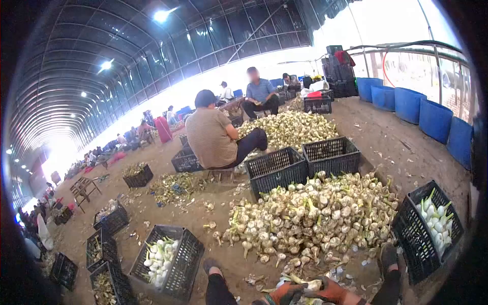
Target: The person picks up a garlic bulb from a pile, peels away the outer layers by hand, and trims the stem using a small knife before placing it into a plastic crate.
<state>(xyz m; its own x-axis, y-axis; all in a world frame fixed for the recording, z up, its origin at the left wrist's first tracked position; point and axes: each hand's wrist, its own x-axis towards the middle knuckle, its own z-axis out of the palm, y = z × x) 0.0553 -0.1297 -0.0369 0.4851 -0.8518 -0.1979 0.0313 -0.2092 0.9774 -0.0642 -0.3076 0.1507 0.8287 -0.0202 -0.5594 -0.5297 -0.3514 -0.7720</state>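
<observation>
At the bottom edge, my left hand (pixel 285 294) and my right hand (pixel 331 291) are close together in orange and dark gloves. Both have their fingers closed around a garlic bulb (pixel 311 284) with a stem pointing left. Whether a tool is in either hand is hidden. Just beyond them lies a large heap of untrimmed garlic (pixel 315 216), with loose bulbs and peel at its near edge. A black crate (pixel 414 244) on the right holds clean white bulbs with green stems. Another black crate (pixel 185 267) on the left also holds white garlic (pixel 160 259).
Two black crates (pixel 277 170) stand behind the heap. A person in a striped shirt (pixel 211 134) sits beside another garlic pile (pixel 292 129). More crates (pixel 112 217) line the left, near a wooden stool (pixel 84 190). Blue barrels (pixel 435 119) stand along the right side.
</observation>
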